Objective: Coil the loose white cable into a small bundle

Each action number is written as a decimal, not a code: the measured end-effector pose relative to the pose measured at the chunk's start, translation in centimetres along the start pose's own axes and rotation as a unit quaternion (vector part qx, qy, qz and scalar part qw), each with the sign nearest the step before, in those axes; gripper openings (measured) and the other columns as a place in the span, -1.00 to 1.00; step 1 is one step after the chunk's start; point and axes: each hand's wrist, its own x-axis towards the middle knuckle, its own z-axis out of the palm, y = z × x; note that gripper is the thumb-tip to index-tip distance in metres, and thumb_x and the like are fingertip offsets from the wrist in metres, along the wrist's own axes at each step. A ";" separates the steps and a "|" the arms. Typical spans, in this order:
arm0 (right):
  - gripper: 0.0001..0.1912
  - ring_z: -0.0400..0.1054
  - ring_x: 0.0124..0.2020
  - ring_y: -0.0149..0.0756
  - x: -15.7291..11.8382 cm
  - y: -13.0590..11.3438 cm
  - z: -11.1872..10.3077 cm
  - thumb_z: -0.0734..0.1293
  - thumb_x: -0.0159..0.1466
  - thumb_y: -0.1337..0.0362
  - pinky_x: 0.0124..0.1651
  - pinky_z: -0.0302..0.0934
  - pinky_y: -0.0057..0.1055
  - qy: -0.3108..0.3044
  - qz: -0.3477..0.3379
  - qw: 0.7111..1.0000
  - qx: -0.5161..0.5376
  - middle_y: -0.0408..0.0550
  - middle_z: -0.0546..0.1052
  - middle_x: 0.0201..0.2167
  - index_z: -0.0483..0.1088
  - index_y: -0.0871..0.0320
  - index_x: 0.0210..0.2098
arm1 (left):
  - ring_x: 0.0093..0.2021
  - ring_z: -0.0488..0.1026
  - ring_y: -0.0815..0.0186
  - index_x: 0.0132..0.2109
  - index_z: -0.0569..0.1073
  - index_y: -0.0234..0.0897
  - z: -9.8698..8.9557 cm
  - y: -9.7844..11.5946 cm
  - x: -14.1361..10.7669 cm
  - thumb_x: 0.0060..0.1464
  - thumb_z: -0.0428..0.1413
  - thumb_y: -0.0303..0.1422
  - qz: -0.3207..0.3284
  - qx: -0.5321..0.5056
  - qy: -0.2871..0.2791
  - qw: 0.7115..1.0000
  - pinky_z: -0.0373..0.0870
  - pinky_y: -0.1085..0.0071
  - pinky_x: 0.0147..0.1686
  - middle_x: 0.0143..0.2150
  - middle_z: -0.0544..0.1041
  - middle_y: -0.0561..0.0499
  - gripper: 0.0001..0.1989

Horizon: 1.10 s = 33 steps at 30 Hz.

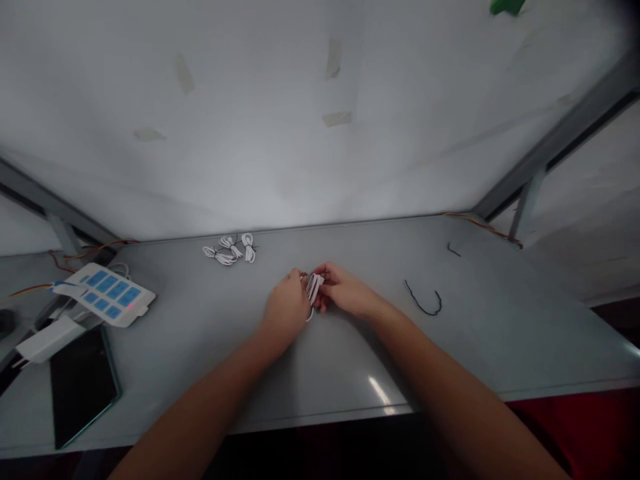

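My left forearm and right forearm: bare, slanting forward, converging. My left hand: curled, turned inward. My right hand: likewise curled, facing the left, the two close together.

Over the grey tabletop, the left hand and right hand hold a coiled white cable — three tied white cable bundles lie near the wall. Black ties (one curved) rest rightward — a power strip leftward.

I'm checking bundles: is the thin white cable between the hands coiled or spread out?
Coiled: the thin white cable lies in gathered loops between left hand and right hand. Whether it's tied, I cannot tell.
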 end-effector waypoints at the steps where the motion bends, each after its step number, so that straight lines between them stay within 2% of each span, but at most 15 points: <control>1: -0.78 0.40 -0.58 -0.37 0.2 0.0 0.2 0.25 0.21 0.50 -0.52 0.30 -0.44 0.007 -0.001 1.000 0.025 -0.20 0.53 -0.53 0.27 0.10 -0.20 | -0.14 0.58 0.12 -0.03 0.45 -0.30 0.1 0.0 0.0 0.41 -0.12 -0.36 0.004 -0.007 0.002 1.000 0.36 0.30 -0.19 -0.12 0.61 -0.23 -0.74; 4: -0.94 0.42 -0.55 -0.33 0.6 0.0 0.5 0.29 0.27 0.33 -0.54 0.29 -0.42 0.008 -0.006 0.995 0.094 -0.15 0.54 -0.50 0.28 0.09 -0.28 | -0.13 0.56 0.11 -0.03 0.45 -0.30 0.3 -0.2 0.2 0.42 -0.14 -0.35 0.023 -0.028 0.024 0.999 0.38 0.26 -0.15 -0.14 0.61 -0.21 -0.72; 8: -0.78 0.41 -0.57 -0.35 1.0 0.2 0.7 0.34 0.34 0.10 -0.54 0.28 -0.42 0.028 -0.054 0.993 0.102 -0.16 0.53 -0.51 0.28 0.09 -0.30 | -0.03 0.50 0.10 -0.01 0.48 -0.32 0.4 -0.4 0.5 0.43 -0.15 -0.35 0.084 -0.063 0.087 0.991 0.39 0.19 0.00 -0.06 0.57 -0.21 -0.68; 11: -0.81 0.42 -0.54 -0.36 1.1 0.2 0.8 0.37 0.32 0.14 -0.51 0.31 -0.42 0.036 -0.071 0.991 0.106 -0.17 0.54 -0.48 0.32 0.10 -0.27 | -0.03 0.50 0.17 0.07 0.50 -0.27 0.1 -0.5 0.7 0.42 -0.08 -0.32 0.103 -0.113 0.123 0.981 0.41 0.24 0.02 -0.02 0.55 -0.16 -0.70; 14: -0.88 0.44 -0.49 -0.36 0.7 -0.4 1.0 0.34 0.35 0.21 -0.47 0.31 -0.43 0.041 -0.068 0.987 0.136 -0.16 0.54 -0.46 0.36 0.12 -0.27 | -0.08 0.52 0.25 0.02 0.58 -0.17 -0.2 -0.4 0.6 0.37 0.04 -0.26 0.108 -0.186 0.140 0.967 0.45 0.37 -0.07 -0.07 0.55 -0.07 -0.74; 16: -0.90 0.43 -0.49 -0.36 0.3 -0.9 0.9 0.31 0.36 0.23 -0.45 0.30 -0.44 0.054 -0.063 0.986 0.147 -0.16 0.53 -0.47 0.36 0.11 -0.29 | -0.17 0.52 0.29 -0.05 0.63 -0.15 -0.4 -0.4 0.6 0.32 0.11 -0.19 0.099 -0.235 0.139 0.957 0.47 0.44 -0.20 -0.10 0.55 -0.04 -0.76; 18: -0.89 0.42 -0.48 -0.35 -0.1 -1.5 0.9 0.29 0.36 0.23 -0.45 0.28 -0.44 0.065 -0.057 0.985 0.147 -0.15 0.52 -0.48 0.36 0.10 -0.29 | -0.28 0.50 0.34 -0.08 0.64 -0.16 -0.4 -0.4 0.7 0.32 0.10 -0.15 0.091 -0.257 0.126 0.954 0.45 0.47 -0.30 -0.10 0.55 -0.03 -0.72; 20: -0.88 0.43 -0.47 -0.33 -0.3 -1.8 0.8 0.28 0.36 0.21 -0.44 0.29 -0.42 0.064 -0.055 0.987 0.135 -0.13 0.53 -0.47 0.35 0.10 -0.28 | -0.27 0.50 0.34 -0.03 0.64 -0.16 -0.3 -0.5 0.9 0.36 0.03 -0.18 0.101 -0.242 0.113 0.958 0.45 0.46 -0.25 -0.10 0.55 -0.04 -0.69; 24: -0.97 0.45 -0.45 -0.30 -0.4 -2.1 0.8 0.25 0.33 0.29 -0.42 0.31 -0.39 0.043 -0.049 0.993 0.093 -0.12 0.54 -0.44 0.30 0.08 -0.27 | -0.11 0.50 0.26 0.03 0.61 -0.21 -0.2 -0.7 1.5 0.40 -0.05 -0.27 0.120 -0.174 0.085 0.974 0.40 0.39 -0.05 -0.12 0.54 -0.07 -0.66; 26: -0.97 0.45 -0.47 -0.28 -0.6 -2.3 0.6 0.21 0.33 0.31 -0.42 0.32 -0.36 0.036 -0.041 0.996 0.067 -0.13 0.53 -0.45 0.26 0.06 -0.26 | -0.13 0.49 0.26 0.01 0.61 -0.23 -0.3 -0.7 1.7 0.40 -0.06 -0.29 0.120 -0.164 0.064 0.977 0.39 0.39 -0.06 -0.14 0.54 -0.07 -0.65; 28: -0.95 0.44 -0.46 -0.26 -1.2 -2.6 0.0 0.19 0.36 0.28 -0.39 0.31 -0.35 0.043 -0.044 0.998 -0.018 -0.12 0.54 -0.43 0.27 0.05 -0.24 | -0.14 0.48 0.26 0.00 0.62 -0.23 -0.4 -0.8 1.8 0.39 -0.05 -0.30 0.122 -0.164 0.051 0.978 0.38 0.40 -0.07 -0.15 0.55 -0.07 -0.66; 30: -0.92 0.44 -0.40 -0.26 -2.2 -3.1 -1.6 0.25 0.36 0.22 -0.34 0.28 -0.36 0.093 -0.070 0.975 -0.188 -0.06 0.55 -0.37 0.32 0.07 -0.25 | -0.15 0.47 0.26 -0.02 0.63 -0.23 -0.5 -0.8 1.9 0.37 -0.02 -0.30 0.122 -0.162 0.047 0.978 0.37 0.41 -0.08 -0.18 0.54 -0.06 -0.68; 32: -0.87 0.43 -0.33 -0.23 -3.6 -3.5 -4.0 0.42 0.25 0.23 -0.31 0.22 -0.37 0.189 -0.089 0.899 -0.384 0.01 0.56 -0.32 0.37 0.09 -0.32 | -0.18 0.46 0.27 -0.05 0.64 -0.23 -0.4 -1.0 2.0 0.35 0.01 -0.28 0.120 -0.162 0.046 0.978 0.36 0.41 -0.12 -0.21 0.53 -0.05 -0.69; 33: -0.83 0.42 -0.33 -0.22 -4.3 -3.6 -5.5 0.46 0.19 0.26 -0.33 0.19 -0.37 0.233 -0.069 0.856 -0.456 0.04 0.55 -0.34 0.37 0.10 -0.38 | -0.21 0.46 0.27 -0.05 0.65 -0.23 -0.3 -1.0 2.1 0.33 0.04 -0.27 0.119 -0.163 0.047 0.978 0.36 0.41 -0.14 -0.22 0.53 -0.04 -0.70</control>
